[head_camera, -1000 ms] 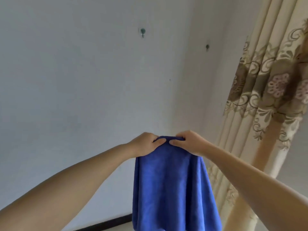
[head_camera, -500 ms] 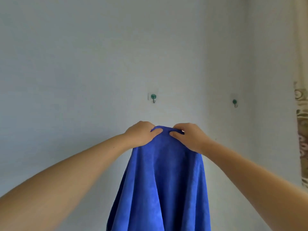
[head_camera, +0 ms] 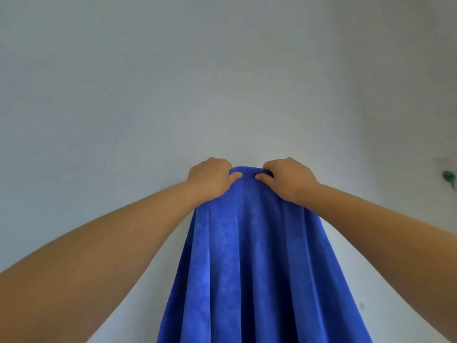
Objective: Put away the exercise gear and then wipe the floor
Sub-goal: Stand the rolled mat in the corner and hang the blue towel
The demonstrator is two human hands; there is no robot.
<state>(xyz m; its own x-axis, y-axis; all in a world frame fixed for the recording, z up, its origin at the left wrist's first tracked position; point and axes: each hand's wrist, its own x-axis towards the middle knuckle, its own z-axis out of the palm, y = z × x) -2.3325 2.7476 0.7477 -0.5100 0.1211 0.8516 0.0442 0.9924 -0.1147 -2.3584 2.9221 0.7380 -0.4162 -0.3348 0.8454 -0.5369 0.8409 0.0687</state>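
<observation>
Both hands hold a blue cloth (head_camera: pixel 249 256) by its top edge against the white wall (head_camera: pixel 173 82) at frame centre; the step looks like hanging it up or taking it down, hook hidden. The left hand (head_camera: pixel 210 179) and right hand (head_camera: pixel 288 178) curl their fingers (head_camera: pixel 236 175) round bunched fabric. A green hook (head_camera: pixel 448 176) sits far right.
</observation>
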